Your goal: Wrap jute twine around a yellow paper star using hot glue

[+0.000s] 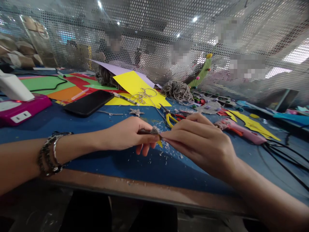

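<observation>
Between thumb and fingers, my left hand [127, 133] holds a small grey cord-covered piece [154, 130], with a yellow pointed bit [160, 144] showing below it. My right hand [205, 141] pinches the near end of the same piece; its fingertips almost meet my left thumb. Much of the piece is hidden by the fingers. Just behind the hands lies a small grey cord-covered star [136, 112]. Yellow-handled pliers or scissors [169, 120] rest behind my right fingers, their kind partly hidden. Pale scraps [166, 149] are scattered on the blue tabletop below.
A black phone [89, 102], yellow paper [135, 84] with a pen [126, 99], and a heap of grey cord [177, 91] lie behind. A pink glue gun [243, 130] with black cables [285, 154] is at right. A magenta power strip [29, 108] sits left. Perforated metal [149, 38] stands behind.
</observation>
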`<state>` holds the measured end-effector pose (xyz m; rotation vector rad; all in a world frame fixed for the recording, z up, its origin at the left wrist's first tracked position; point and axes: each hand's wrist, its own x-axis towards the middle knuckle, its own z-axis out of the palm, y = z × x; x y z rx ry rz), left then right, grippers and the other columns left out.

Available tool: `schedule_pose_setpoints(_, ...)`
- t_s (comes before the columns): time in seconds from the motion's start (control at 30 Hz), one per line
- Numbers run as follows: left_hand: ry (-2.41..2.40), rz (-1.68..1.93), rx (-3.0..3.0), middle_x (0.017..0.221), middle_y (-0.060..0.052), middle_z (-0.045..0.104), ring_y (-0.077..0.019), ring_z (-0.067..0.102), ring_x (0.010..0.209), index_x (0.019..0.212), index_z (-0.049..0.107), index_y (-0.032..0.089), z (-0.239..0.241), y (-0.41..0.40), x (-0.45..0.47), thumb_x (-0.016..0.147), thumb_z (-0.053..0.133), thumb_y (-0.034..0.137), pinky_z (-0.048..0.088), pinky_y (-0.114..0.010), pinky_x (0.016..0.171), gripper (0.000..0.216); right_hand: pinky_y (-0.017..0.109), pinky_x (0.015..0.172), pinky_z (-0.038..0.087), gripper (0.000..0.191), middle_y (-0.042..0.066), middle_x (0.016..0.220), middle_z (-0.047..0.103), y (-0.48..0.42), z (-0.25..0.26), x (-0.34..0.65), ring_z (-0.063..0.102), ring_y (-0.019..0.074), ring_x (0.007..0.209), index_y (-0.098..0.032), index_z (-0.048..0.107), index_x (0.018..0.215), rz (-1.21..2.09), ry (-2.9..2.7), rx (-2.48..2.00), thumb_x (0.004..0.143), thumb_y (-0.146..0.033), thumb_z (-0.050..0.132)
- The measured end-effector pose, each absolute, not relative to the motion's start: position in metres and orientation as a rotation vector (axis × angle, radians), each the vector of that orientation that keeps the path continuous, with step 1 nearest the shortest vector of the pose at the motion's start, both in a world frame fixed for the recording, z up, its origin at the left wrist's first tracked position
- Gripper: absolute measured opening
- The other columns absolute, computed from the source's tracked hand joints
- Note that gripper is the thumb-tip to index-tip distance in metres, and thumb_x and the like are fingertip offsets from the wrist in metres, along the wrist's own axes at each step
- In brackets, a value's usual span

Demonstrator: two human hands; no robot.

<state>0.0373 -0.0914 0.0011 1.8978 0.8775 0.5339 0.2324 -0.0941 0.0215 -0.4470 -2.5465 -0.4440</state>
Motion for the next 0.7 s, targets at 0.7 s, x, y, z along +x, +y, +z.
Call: schedule_pose_setpoints(0.7,0.64,0.513,2.515,0.062,-0.001,0.065,-0.0097,0.059,0.06,0.078,0.063,0.013,-0.001,-0.093,0.035,0.085,0.046,0.022,0.04,-0.016,0.059,0.02,0.018,0.055,0.037,0.007,-0.002,0.064,0.057,-0.083,0.021,0.231,0.047,0.0056,0.058,-0.016,0.06,0.072,0.17,-2.516,-0.532,0.077,-0.016,0.055)
